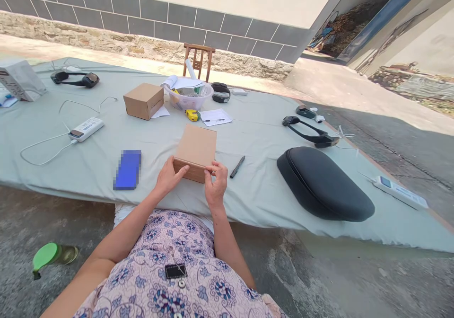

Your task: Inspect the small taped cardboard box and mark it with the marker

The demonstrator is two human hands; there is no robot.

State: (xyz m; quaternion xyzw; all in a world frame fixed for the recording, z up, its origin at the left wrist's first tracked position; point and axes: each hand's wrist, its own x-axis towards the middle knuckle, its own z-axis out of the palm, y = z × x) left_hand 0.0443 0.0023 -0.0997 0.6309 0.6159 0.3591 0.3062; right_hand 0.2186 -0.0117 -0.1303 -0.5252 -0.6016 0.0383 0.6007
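Note:
A small brown cardboard box (196, 145) sits closed on the cloth-covered table right in front of me. My left hand (170, 176) grips its near left corner, thumb along the front face and fingers round the side. At the near right corner, my right hand (216, 181) pinches the top front edge between thumb and fingers. Whether a flap or tape lies in that pinch is too small to tell. A black pen (237, 166) lies just right of the box, and a blurred blue rectangular item (127, 170) to its left.
Behind stand a larger cardboard box (144, 101) and a filled plastic basket (187, 101), near a yellow tape measure (192, 115) and paper (220, 117). A black case (324, 183) and headset (308, 131) lie right. A cabled white power bank (86, 129) lies left.

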